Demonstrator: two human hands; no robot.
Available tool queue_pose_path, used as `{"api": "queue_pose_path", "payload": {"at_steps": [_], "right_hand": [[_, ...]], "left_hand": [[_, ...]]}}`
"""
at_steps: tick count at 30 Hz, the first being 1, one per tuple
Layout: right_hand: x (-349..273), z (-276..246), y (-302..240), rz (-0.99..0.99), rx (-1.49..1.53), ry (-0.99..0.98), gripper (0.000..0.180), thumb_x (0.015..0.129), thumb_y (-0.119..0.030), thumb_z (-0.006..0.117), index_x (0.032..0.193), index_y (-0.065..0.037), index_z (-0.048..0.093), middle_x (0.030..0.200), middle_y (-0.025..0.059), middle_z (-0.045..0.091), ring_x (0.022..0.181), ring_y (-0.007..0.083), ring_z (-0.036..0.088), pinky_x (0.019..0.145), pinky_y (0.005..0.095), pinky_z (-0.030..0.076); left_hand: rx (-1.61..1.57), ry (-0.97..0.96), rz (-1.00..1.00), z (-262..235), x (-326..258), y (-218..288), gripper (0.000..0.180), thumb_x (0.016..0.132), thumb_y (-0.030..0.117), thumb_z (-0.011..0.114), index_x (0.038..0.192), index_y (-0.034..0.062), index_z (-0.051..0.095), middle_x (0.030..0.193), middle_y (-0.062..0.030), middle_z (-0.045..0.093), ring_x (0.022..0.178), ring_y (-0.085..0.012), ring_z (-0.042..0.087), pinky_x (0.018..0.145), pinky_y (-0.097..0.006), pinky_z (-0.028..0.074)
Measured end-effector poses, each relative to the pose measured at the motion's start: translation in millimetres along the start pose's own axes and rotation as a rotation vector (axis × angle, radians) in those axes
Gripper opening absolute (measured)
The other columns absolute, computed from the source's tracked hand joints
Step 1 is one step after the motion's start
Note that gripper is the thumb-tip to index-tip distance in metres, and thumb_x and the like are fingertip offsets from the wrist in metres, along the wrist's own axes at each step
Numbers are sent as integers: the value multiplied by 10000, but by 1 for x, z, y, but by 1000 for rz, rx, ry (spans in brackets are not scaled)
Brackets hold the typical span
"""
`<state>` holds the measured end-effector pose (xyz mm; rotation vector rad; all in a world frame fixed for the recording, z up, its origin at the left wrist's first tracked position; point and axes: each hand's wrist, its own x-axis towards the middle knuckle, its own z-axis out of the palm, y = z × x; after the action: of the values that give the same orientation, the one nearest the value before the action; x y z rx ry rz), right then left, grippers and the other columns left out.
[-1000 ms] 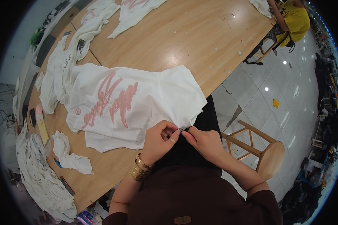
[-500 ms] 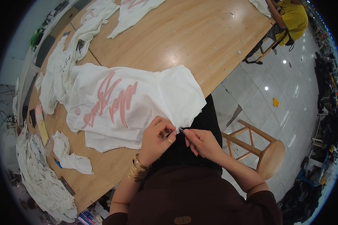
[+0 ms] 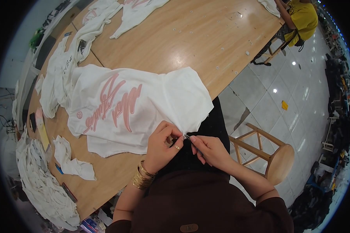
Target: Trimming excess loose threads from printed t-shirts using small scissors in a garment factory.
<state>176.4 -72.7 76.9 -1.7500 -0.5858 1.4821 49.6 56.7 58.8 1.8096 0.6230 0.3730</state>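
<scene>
A white T-shirt [image 3: 151,93] with pink script printing lies over the table's edge, its near part hanging toward my lap. My left hand [image 3: 165,143] is closed, thumb and forefinger pinching the near edge of the shirt. Against that same spot my right hand [image 3: 209,148] holds a small dark metal tool, mostly hidden in the fingers; only its narrow tip [image 3: 187,136] shows, touching or very near the cloth. I cannot make out whether it is snips or tweezers. Both hands almost meet above my dark-clothed lap.
More white garments [image 3: 60,81] lie along the left of the wooden table [image 3: 175,50]. A heap of white cloth [image 3: 42,186] bulges at the lower left, near a loose white piece [image 3: 74,159]. A wooden stool [image 3: 280,163] stands at right. Another person in yellow [image 3: 303,19] sits at the far right.
Almost nothing differs. The right hand and its tool have tilted slightly at the cloth edge; the left hand keeps its pinch. The view has shifted a little.
</scene>
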Motion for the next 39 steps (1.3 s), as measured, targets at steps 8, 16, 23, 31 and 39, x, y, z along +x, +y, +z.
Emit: {"api": "queue_pose_path", "payload": {"at_steps": [8, 16, 23, 31, 39], "right_hand": [[4, -1, 3, -49, -20, 2, 423, 961, -349, 399, 694, -46, 525, 439, -4, 451, 348, 50, 386, 358, 208, 289], [11, -1, 3, 13, 98, 60, 464, 943, -371, 431, 639, -28, 503, 436, 7, 431, 386, 75, 425, 419, 234, 323], [0, -2, -6, 14, 132, -19, 468, 950, -371, 408, 641, -32, 498, 437, 4, 438, 379, 75, 410, 410, 237, 320], [1, -2, -6, 81, 96, -64, 491, 951, -401, 377, 652, -37, 515, 407, 2, 429, 368, 75, 400, 404, 239, 322], [2, -2, -7, 72, 59, -53, 485, 952, -393, 381, 655, -34, 521, 406, 9, 426, 365, 77, 399, 401, 247, 322]], "left_hand": [[-3, -20, -25, -1, 0, 0, 88, 721, 31, 639, 778, 21, 572, 788, -30, 507, 588, -98, 460, 532, -225, 379], [-163, -47, -37, -2, 0, -4, 99, 733, 16, 628, 818, 7, 578, 855, -52, 541, 689, -127, 524, 619, -240, 436], [-170, -61, -60, -4, -1, -5, 95, 742, 24, 623, 825, 4, 581, 871, -60, 548, 726, -141, 542, 646, -248, 450], [-105, -49, -4, -3, 1, -1, 75, 750, 26, 621, 814, 4, 589, 865, -59, 543, 711, -127, 519, 642, -241, 439], [-60, -35, 4, -3, 0, 3, 84, 739, 22, 620, 817, 3, 595, 863, -65, 554, 701, -132, 522, 636, -243, 437]]}}
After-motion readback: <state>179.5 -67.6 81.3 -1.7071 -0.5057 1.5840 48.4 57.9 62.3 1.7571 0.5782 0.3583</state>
